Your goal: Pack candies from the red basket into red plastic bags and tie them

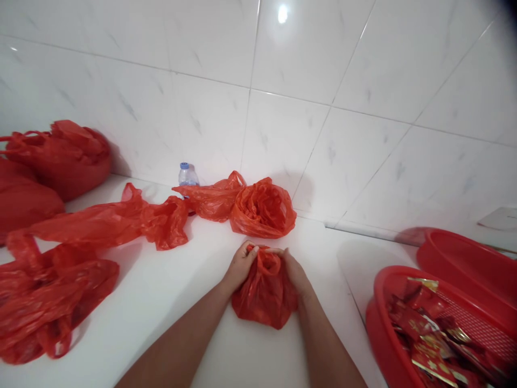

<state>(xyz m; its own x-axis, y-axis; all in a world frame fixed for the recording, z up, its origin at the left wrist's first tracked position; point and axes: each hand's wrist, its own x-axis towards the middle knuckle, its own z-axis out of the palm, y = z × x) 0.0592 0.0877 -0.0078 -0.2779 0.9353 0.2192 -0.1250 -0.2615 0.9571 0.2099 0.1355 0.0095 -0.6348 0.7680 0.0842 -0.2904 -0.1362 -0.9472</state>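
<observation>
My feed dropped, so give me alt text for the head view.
Both hands, left hand and right hand, grip the gathered top of a small red plastic bag on a white floor. More red bags lie beyond; a red basket of packets sits right.

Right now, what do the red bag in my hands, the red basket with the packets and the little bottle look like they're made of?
The red bag looks like thin, glossy plastic film: it crumples and shines. The red basket appears to be rigid moulded plastic with a smooth rim and mesh wall. The little bottle seems clear plastic with a blue cap. Both hands, left hand and right hand, pinch the bag's top.
</observation>
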